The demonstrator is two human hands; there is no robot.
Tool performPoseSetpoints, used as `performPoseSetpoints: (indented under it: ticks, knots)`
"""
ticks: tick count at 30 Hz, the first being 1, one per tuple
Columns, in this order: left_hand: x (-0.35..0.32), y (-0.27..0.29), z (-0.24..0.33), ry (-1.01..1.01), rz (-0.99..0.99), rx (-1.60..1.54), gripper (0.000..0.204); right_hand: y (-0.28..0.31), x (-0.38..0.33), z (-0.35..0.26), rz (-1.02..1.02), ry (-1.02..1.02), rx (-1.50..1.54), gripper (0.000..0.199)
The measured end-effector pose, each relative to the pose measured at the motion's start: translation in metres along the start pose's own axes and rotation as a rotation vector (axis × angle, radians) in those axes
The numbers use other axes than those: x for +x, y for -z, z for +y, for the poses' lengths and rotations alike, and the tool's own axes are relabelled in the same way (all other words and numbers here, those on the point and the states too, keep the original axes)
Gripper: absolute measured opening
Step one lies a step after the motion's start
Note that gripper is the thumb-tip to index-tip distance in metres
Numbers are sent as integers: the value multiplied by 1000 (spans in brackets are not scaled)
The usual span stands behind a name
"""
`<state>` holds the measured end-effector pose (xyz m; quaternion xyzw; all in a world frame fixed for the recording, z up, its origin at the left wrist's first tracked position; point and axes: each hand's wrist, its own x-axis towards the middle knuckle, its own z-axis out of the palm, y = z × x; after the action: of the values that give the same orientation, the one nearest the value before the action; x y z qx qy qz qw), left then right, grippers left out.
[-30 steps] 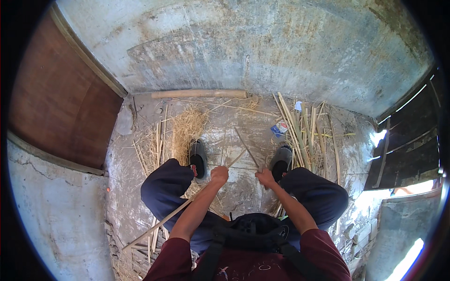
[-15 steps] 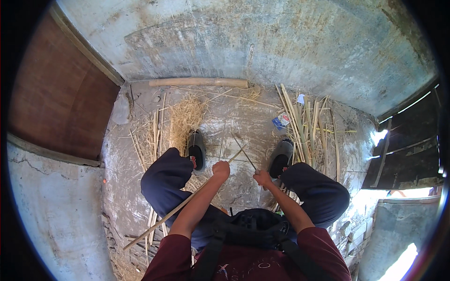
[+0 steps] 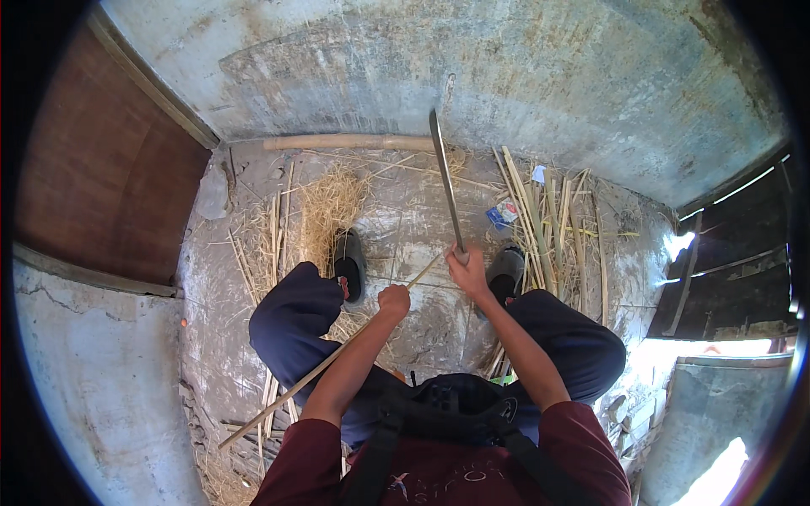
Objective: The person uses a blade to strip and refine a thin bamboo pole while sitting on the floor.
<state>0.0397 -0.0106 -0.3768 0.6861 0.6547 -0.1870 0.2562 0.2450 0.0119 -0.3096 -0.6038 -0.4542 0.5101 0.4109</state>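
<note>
My left hand [image 3: 394,300] is closed round a long thin bamboo strip [image 3: 314,371]. The strip slants from beside my left forearm at the lower left up past the fist, its far tip between my two hands. In my right hand [image 3: 467,271] is the handle of a machete [image 3: 447,181], the fingers wrapped round it. Its long dark blade points away from me and slightly left, raised, with its tip in front of the far wall in the picture. Blade and strip look apart, though the strip's tip comes near the machete handle.
Pale shavings [image 3: 333,207] heap beside my left shoe [image 3: 349,268]. Split bamboo strips [image 3: 548,223] lie beyond my right shoe [image 3: 506,274], near a blue and white packet [image 3: 501,214]. A thick bamboo pole [image 3: 346,142] lies along the far wall [image 3: 506,76].
My right hand has risen and moved away from me, swinging the machete blade up and forward. My left hand holds the strip in nearly the same place.
</note>
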Motion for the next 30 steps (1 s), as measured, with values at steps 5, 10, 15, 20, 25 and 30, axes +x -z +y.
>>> performPoseSetpoints:
  ticks: [5, 10, 15, 20, 25, 30]
  knots:
    - [4, -1, 19, -131, -28, -31, 25, 47, -53, 207, -68, 111, -722, 36]
    - [11, -2, -7, 21, -150, -69, 28, 21, -66, 162, -196, -418, -498, 28]
    - [10, -1, 2, 13, -160, -91, 30, 41, -63, 169, 7, -78, -1107, 24]
    - [11, 1, 8, 23, -181, -116, 30, 55, -55, 160, 4, -48, -1234, 20]
    - [13, -2, -4, 20, -218, -114, 41, 49, -58, 147, -6, -6, -1159, 22]
    - [15, 2, 13, 21, -169, -112, 31, 42, -35, 134, -198, -335, -486, 31]
